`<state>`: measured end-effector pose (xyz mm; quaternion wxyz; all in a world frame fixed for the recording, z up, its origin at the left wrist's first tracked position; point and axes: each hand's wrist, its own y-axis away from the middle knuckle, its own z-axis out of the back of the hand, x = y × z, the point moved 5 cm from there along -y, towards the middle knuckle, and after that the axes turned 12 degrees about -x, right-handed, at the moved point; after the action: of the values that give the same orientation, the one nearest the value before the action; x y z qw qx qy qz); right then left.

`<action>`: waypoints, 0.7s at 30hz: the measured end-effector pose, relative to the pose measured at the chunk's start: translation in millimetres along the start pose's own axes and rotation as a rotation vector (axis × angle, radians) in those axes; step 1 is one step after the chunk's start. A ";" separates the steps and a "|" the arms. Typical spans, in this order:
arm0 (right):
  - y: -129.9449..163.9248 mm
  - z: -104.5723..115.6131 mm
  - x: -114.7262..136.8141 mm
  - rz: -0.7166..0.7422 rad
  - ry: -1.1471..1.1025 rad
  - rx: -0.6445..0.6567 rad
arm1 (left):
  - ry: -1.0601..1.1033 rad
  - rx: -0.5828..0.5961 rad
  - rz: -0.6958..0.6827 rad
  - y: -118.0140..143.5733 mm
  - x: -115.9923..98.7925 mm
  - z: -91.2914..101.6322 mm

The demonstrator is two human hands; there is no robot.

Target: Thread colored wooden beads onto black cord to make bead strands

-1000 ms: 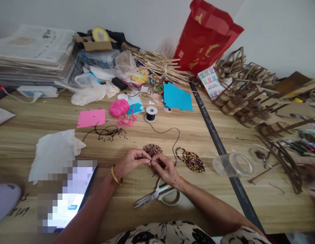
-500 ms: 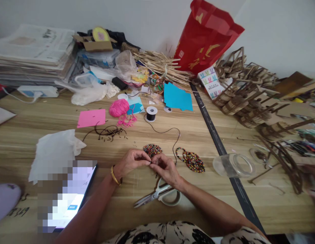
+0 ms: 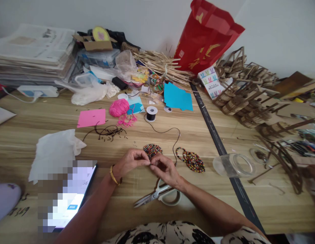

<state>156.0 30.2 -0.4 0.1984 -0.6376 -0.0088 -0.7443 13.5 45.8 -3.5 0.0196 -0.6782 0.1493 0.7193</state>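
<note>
Just beyond hands (image 3: 150, 163): beaded piece (image 3: 152, 149).

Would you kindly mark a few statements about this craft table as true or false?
1. The left hand and right hand meet fingertip to fingertip. True.
2. The white-handled metal scissors are held in the right hand. False: they lie on the wooden table.
3. The pink yarn ball sits beyond the hands. True.
4. The clear plastic jar stands upright. False: it lies on its side.
</note>
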 end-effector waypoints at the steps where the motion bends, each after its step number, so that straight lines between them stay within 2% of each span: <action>1: -0.1 0.3 2.1 0.028 0.008 0.013 | 0.015 0.004 -0.003 0.4 -1.2 0.7; 6: -2.3 3.9 8.2 0.070 0.012 0.014 | 0.041 -0.012 -0.016 2.3 -7.3 5.4; 10: -2.9 6.0 6.9 0.044 0.014 -0.028 | 0.019 0.002 -0.016 2.9 -8.2 4.8; 17: 2.9 -1.0 -4.3 -0.077 -0.069 0.010 | 0.011 0.018 0.002 3.0 -8.0 0.3; 21: 3.0 -2.3 -5.0 -0.080 -0.057 -0.001 | 0.006 0.012 -0.002 2.6 -7.7 0.4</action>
<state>155.3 28.2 -6.4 0.1678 -0.6577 -0.0397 -0.7333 13.1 44.7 4.6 0.0240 -0.6803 0.1529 0.7164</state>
